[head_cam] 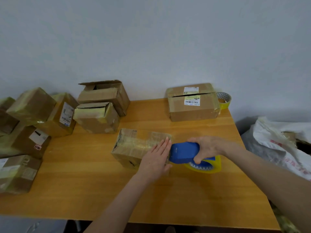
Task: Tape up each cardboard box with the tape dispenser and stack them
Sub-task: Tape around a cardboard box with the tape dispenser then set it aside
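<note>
While the left hand [157,158] lies flat, fingers straight, on the right end of the box [133,147] at mid-bench, the right hand [207,147] has its grip closed round the blue dispenser [183,153], thumb underneath and fingers over the top. The dispenser's front end touches the box's right edge, just beside the left fingertips. A small white brand mark sits on its blue side, too small to read. Its tape roll [210,169], yellowish and clear, hangs below the right hand, low over the bench [101,190]. Glossy tape runs along the box's top; faint print at its far left corner cannot be read.

At the near left edge lies a taped box [18,174] with a white label, blurred. Behind it stands a pile [33,115] of taped boxes. One bears a white sticker with pink handwriting, illegible; another bears a white shipping label with barcodes.

Beyond the middle box sits a small box [97,118], flaps slightly ajar, touching an open box [107,96] behind it. At the far right, by the wall, a wide box [193,111] shows its top seam as a dark slit, with a white label above the slit and a yellow-green label with a barcode below; the text is too small to read. A spare roll [224,100] stands just behind its right end. Off the bench to the right lies a white bag [277,137] with red writing, unreadable.
</note>
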Demonstrator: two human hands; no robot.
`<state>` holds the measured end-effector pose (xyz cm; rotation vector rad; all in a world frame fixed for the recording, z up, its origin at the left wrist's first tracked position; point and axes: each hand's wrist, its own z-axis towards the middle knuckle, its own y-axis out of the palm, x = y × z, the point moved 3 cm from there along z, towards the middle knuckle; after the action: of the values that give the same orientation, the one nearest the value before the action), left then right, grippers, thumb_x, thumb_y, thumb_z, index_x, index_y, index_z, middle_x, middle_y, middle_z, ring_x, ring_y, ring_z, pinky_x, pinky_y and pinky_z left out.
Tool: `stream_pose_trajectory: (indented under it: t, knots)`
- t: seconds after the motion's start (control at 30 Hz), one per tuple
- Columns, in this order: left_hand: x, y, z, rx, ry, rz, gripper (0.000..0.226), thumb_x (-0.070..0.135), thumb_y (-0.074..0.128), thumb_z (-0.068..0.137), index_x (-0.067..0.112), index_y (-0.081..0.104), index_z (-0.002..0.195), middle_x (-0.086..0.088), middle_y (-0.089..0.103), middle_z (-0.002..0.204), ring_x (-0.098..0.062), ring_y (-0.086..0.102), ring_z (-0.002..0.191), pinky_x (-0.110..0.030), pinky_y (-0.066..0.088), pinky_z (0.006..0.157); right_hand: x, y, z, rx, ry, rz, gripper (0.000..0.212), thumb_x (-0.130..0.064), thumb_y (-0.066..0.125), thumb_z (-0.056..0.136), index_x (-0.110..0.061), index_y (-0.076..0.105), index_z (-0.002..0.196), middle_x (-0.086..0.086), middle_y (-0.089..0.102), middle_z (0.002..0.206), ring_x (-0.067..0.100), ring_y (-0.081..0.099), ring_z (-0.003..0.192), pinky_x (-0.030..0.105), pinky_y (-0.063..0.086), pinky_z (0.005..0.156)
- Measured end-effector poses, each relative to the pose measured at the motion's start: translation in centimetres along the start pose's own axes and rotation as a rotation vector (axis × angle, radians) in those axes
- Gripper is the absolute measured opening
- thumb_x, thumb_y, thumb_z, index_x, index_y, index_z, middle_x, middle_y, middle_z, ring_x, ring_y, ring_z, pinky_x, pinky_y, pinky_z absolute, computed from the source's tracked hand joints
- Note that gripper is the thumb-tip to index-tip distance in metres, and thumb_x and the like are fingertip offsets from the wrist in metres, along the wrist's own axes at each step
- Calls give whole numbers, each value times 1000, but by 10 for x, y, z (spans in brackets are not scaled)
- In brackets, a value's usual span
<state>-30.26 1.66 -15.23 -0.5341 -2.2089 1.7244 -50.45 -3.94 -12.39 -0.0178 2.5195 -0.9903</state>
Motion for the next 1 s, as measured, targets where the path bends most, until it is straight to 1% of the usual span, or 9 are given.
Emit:
stream_pose_trajectory:
  t: [0.1, 0.2, 0.33, 0.4, 0.47, 0.57, 0.67, 0.8, 1.0]
  knots:
    - [-3, -1, -1, 0, 12, 2, 81, 48, 36, 99, 17, -20, 148, 2, -24, 156, -12, -16, 146, -32, -1, 121, -6, -3, 3, -29, 2, 41, 55, -37, 74, 67, -37, 49, 116, -4, 62, 104, 19, 60, 93, 38, 51, 81]
    - [-5, 0, -10, 12, 77, 9, 82, 47, 39, 99, 21, -25, 143, 5, -26, 153, -10, -17, 145, -29, -7, 120, -1, 8, 1, 16, 61, -49, 58, -51, 67, 60, -36, 49, 114, -5, 63, 78, 17, 60, 72, 31, 46, 61]
    - [-17, -4, -18, 10, 112, 7, 79, 40, 42, 99, 26, -23, 141, 9, -25, 152, -10, -14, 146, -29, -7, 120, 14, 8, -2, 87, 49, 218, 71, -53, 65, 46, -32, 55, 113, -4, 65, 98, 16, 63, 85, 32, 50, 70]
    - [-19, -6, -22, 3, 96, 16, 80, 41, 44, 98, 31, -22, 142, 13, -22, 153, -10, -11, 147, -34, -5, 121, 19, 1, -5, 184, 50, 381, 65, -49, 67, 44, -30, 58, 106, -5, 63, 98, 13, 61, 85, 27, 48, 68]
    - [-20, -10, -28, 66, -19, -56, 84, 57, 44, 93, 36, -20, 144, 15, -17, 154, -11, -8, 148, -41, -3, 120, 19, -2, -5, 308, 59, 513, 60, -44, 71, 50, -28, 59, 107, -3, 63, 99, 13, 61, 85, 26, 48, 65]
    - [-20, -14, -35, 228, -403, -263, 97, 84, 24, 75, 33, -6, 153, 8, -7, 158, -16, -7, 148, -48, 3, 118, 20, 0, -5, 505, 86, 765, 51, -27, 80, 67, -28, 54, 111, -7, 59, 97, 11, 59, 81, 24, 47, 61]
    - [-13, -5, -35, 167, -541, -339, 92, 80, 31, 77, 32, 10, 153, -2, -1, 160, -27, -9, 148, -49, 12, 117, 13, 2, -1, 559, 42, 909, 51, -18, 79, 72, -29, 55, 116, -9, 58, 98, 11, 59, 82, 23, 45, 58]
    - [-29, 0, -30, 165, -382, -292, 65, 52, 49, 93, 34, 25, 150, -8, 5, 161, -29, -8, 148, -39, 13, 118, 1, 1, 1, 570, -1, 951, 57, -13, 78, 72, -28, 54, 122, -8, 58, 102, 10, 59, 86, 21, 44, 60]
    - [-58, -14, -15, 33, -6, -455, 64, 18, 64, 90, 34, 36, 145, 18, 10, 156, -9, -6, 147, -40, 17, 118, 9, -8, -5, 565, 29, 922, 59, -14, 78, 71, -25, 51, 123, -4, 58, 105, 12, 59, 88, 23, 44, 61]
